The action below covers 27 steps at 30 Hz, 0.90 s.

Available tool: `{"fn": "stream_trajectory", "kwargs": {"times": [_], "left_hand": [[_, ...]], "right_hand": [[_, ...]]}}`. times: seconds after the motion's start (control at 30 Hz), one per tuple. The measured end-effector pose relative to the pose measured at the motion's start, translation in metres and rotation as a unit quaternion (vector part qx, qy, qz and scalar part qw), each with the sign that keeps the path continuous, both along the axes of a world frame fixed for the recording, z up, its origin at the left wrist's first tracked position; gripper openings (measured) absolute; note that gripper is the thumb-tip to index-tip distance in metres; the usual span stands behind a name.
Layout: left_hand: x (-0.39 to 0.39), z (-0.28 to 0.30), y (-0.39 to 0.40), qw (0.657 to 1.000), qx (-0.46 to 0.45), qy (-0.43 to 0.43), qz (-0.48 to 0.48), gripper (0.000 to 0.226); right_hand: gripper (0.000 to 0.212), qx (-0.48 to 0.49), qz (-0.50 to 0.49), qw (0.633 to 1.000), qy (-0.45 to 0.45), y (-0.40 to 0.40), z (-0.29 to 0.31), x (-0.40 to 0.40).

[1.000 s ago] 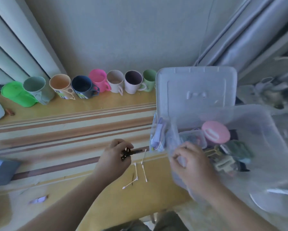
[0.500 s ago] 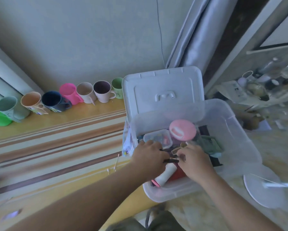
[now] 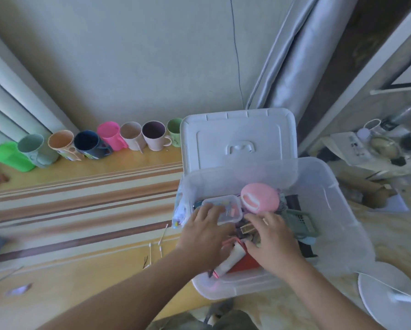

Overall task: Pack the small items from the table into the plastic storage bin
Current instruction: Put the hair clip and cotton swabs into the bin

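Observation:
A clear plastic storage bin (image 3: pixel 330 210) stands at the table's right end, its white lid (image 3: pixel 237 136) propped upright behind it. Inside lie a small clear box (image 3: pixel 230 208), a pink round case (image 3: pixel 259 197), a green gridded item (image 3: pixel 299 222), a white tube (image 3: pixel 230 258) and a red item (image 3: pixel 244 264). Both hands are inside the bin. My left hand (image 3: pixel 204 234) rests with straight fingers on the small clear box. My right hand (image 3: pixel 271 241) lies spread over the items beside it. Cotton swabs (image 3: pixel 160 242) and a dark hairpin (image 3: pixel 145 260) lie on the table left of the bin.
A row of coloured mugs (image 3: pixel 109 141) lines the wall at the back of the striped wooden table (image 3: pixel 80 203). A small scrap (image 3: pixel 17 290) lies near the table's front left. A white round base (image 3: pixel 390 298) sits on the floor to the right, with clutter beyond it.
My left hand left the table with a dark clip and moved right into the bin; it now lies flat on the clear box. The right hand stays in the bin. The view swung right.

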State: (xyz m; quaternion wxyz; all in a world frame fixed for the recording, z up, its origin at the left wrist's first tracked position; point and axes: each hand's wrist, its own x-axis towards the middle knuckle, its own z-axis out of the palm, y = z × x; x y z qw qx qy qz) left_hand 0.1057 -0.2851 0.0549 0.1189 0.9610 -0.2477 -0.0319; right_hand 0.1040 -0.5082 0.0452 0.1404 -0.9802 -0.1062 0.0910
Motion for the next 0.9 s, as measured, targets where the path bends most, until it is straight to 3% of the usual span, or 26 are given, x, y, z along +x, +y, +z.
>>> {"fn": "stream_trajectory", "kwargs": {"times": [0.17, 0.3, 0.43, 0.53, 0.6, 0.67, 0.77, 0.9], "left_hand": [[0.003, -0.003, 0.104, 0.981, -0.110, -0.023, 0.161, 0.046], [-0.019, -0.028, 0.202, 0.960, -0.061, 0.012, 0.274, 0.056], [-0.040, -0.045, 0.267, 0.942, 0.002, 0.056, 0.332, 0.070], [-0.047, -0.057, 0.296, 0.935, 0.007, 0.097, 0.342, 0.072], [-0.047, -0.064, 0.312, 0.931, 0.001, 0.119, 0.344, 0.070], [-0.047, -0.070, 0.330, 0.929, -0.009, 0.139, 0.342, 0.063], [-0.048, -0.077, 0.361, 0.928, -0.027, 0.154, 0.337, 0.049], [-0.060, -0.082, 0.405, 0.922, -0.022, 0.157, 0.354, 0.046]], "right_hand": [[0.052, 0.065, 0.027, 0.997, -0.032, 0.048, 0.018, 0.022], [0.041, 0.157, 0.064, 0.981, -0.090, 0.130, 0.027, 0.038], [0.042, 0.212, 0.080, 0.974, -0.016, 0.220, 0.017, 0.039], [0.060, 0.197, -0.014, 0.974, 0.115, 0.270, -0.011, 0.042], [0.075, 0.134, -0.085, 0.973, 0.167, 0.287, -0.035, 0.047], [0.089, 0.056, -0.126, 0.976, 0.170, 0.290, -0.064, 0.051], [0.103, 0.027, -0.222, 0.955, 0.196, 0.289, -0.099, 0.059], [0.085, 0.000, -0.274, 0.956, 0.108, 0.297, -0.120, 0.069]]}}
